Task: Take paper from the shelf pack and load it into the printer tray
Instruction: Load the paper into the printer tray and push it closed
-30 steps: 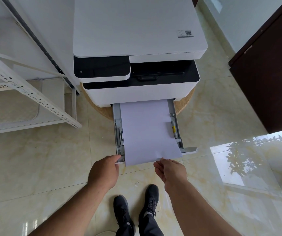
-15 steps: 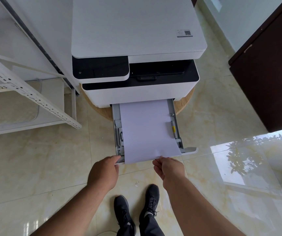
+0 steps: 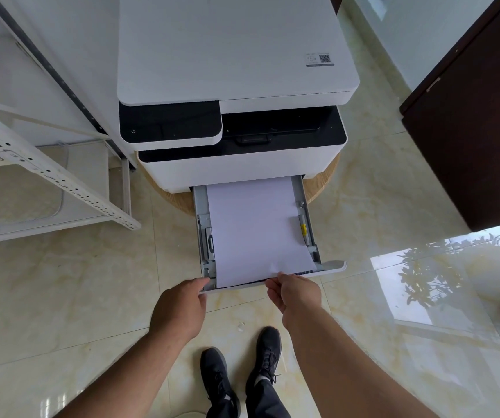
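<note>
A glossy cream marble-patterned tile floor [image 3: 61, 297] fills the room, with a white perforated metal shelf rack [image 3: 46, 173] at the left and a dark brown wooden cabinet [image 3: 478, 131] at the right. A white and black multifunction printer [image 3: 236, 86] sits on a round wooden stool surface [image 3: 324, 185], and its grey plastic paper tray [image 3: 307, 218] is pulled out toward the person. The stack of white paper sheets [image 3: 257, 230] already lies in the tray between the side guides, its near edge slightly raised and a little askew toward the right. The right hand [image 3: 295, 292] pinches that near edge, while the left hand [image 3: 179, 306] grips the tray's front left corner. Loading looks nearly finished; what seems left is settling the stack flat and pushing the tray shut. The shelf pack is not visible here, and what lies under the top sheets cannot be told.
</note>
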Available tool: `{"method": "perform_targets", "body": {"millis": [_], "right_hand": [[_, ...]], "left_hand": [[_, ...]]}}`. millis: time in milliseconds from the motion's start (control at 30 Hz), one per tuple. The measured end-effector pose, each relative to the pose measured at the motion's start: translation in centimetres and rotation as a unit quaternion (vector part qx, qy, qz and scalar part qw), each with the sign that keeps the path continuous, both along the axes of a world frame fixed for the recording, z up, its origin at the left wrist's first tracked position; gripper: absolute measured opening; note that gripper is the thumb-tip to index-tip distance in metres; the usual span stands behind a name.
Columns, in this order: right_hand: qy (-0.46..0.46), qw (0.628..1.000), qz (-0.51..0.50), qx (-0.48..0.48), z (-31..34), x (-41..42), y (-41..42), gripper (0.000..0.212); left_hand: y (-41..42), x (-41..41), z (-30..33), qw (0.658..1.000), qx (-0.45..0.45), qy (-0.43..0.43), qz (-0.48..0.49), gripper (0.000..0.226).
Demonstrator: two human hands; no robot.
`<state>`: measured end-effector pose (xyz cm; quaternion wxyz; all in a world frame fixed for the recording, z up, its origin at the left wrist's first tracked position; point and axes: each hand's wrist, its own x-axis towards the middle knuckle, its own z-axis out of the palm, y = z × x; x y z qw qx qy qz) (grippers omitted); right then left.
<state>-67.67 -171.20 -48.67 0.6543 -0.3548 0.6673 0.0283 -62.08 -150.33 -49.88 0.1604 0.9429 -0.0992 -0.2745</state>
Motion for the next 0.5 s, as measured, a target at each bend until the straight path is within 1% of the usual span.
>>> {"method": "perform_targets", "body": {"millis": [267, 500], "right_hand": [[0.014, 1.000, -0.004, 0.002, 0.0, 0.7, -0.2, 0.003], [0.021, 1.000, -0.009, 0.000, 0.1, 1.5, -0.4, 0.007]], "left_hand": [[-0.1, -0.1, 0.1, 1.000, 0.001, 0.003, 0.007, 0.042], [-0.2, -0.1, 0.2, 1.000, 0.001, -0.001, 0.009, 0.042]]}}
